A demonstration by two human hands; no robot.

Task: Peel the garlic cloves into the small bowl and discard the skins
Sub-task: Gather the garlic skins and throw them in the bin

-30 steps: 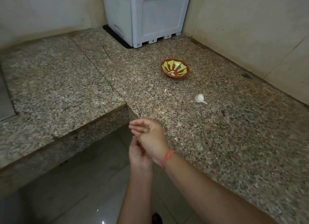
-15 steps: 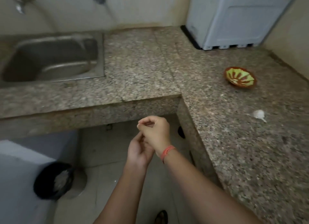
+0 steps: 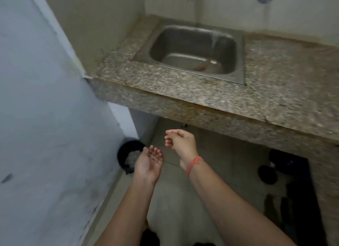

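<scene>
Skins (image 3: 153, 156), a few small pale bits, are carried on the upturned fingers of the left hand (image 3: 149, 163), which is held flat and relaxed just short of the black bin (image 3: 121, 154) set on the floor at the foot of the wall. The right hand (image 3: 180, 141), laid over the left half a second ago, is now parted from it, loosely curled with nothing seen in it. The view has been swung left along the counter (image 3: 201, 98) to the sink (image 3: 183, 43)

No readable text, label or number shows anywhere.
</scene>
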